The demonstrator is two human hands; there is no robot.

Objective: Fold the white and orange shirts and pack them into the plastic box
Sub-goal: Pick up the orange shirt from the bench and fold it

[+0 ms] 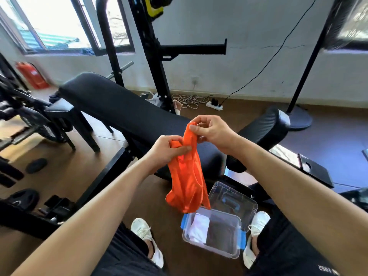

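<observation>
An orange shirt (pixel 187 182) hangs bunched in the air above the floor, held by both hands. My left hand (pixel 167 150) grips a fold near its top. Slightly higher, my right hand (pixel 213 130) pinches the uppermost edge between thumb and fingers. Below, on the floor between my feet, stands a clear plastic box (pixel 237 234) with blue clips. A folded white shirt (pixel 199 229) lies in its left half. The box's clear lid (pixel 231 198) leans behind it. The orange shirt's lower end dangles just over the box's far left corner.
A black padded weight bench (pixel 123 110) stretches across in front of me, with a black rack (pixel 157 56) behind. Weight plates (pixel 35 166) lie on the wooden floor at left. A power strip with cables (pixel 215 105) sits by the wall. My white shoes (pixel 147 240) flank the box.
</observation>
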